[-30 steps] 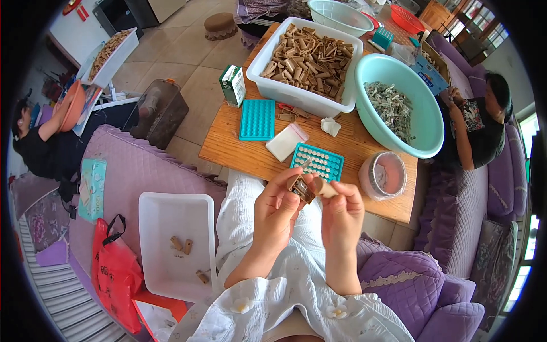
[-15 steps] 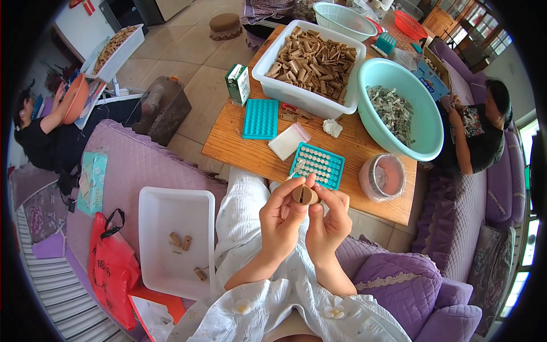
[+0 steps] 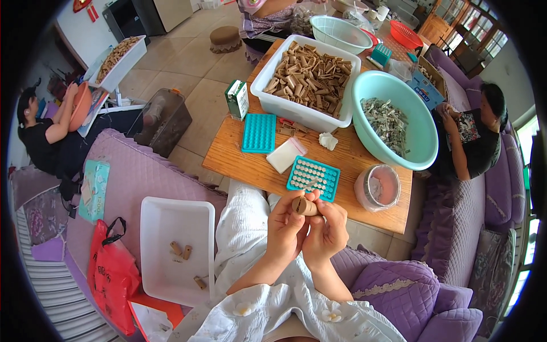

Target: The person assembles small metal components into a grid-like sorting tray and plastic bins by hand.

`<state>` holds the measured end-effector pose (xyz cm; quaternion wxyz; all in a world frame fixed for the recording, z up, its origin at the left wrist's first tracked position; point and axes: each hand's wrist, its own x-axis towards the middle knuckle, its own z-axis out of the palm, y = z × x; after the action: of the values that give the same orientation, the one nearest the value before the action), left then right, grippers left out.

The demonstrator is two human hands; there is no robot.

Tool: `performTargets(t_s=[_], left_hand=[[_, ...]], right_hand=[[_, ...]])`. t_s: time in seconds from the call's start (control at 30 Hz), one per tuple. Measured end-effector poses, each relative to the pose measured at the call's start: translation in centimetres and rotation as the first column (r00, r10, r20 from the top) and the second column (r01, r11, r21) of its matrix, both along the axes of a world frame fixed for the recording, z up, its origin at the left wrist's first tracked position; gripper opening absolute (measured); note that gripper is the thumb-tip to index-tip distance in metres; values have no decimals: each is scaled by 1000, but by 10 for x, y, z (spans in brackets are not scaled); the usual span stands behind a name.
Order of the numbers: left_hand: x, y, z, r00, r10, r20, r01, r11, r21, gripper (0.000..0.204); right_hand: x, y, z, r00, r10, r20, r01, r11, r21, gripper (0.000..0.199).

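Casing (image 3: 306, 207), brown and rounded, pinched by left hand (image 3: 284, 232) and right hand (image 3: 327, 233) together.
I would keep its edges aligned and press evenly from both sides.

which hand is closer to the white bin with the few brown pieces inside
Left. The left hand is apart from the white bin, off to its right; the right hand is farther right, beyond the left hand.

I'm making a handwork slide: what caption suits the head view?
Left hand and right hand hold a brown casing near a teal tray of white discs on a wooden table.
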<state>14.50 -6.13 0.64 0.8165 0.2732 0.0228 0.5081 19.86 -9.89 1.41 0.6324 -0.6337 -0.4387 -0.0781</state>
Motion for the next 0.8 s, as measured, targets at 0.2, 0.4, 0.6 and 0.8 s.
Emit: performTargets(t_s=[0.2, 0.4, 0.6, 0.8], left_hand=[[4, 3, 0, 999, -48, 6, 48, 986, -158, 37], [3, 7, -6, 996, -22, -89, 15, 997, -81, 37], [3, 10, -5, 988, -34, -148, 23, 997, -77, 38], [1, 6, -8, 919, 92, -383, -58, 993, 100, 48]], right_hand=[[6, 2, 0, 995, -1, -99, 3, 1000, 28, 14], [11, 3, -1, 998, 10, -54, -14, 997, -76, 20], [16, 4, -7, 999, 48, -15, -49, 995, -86, 22], [11, 2, -7, 994, 87, -72, -96, 985, -143, 24]])
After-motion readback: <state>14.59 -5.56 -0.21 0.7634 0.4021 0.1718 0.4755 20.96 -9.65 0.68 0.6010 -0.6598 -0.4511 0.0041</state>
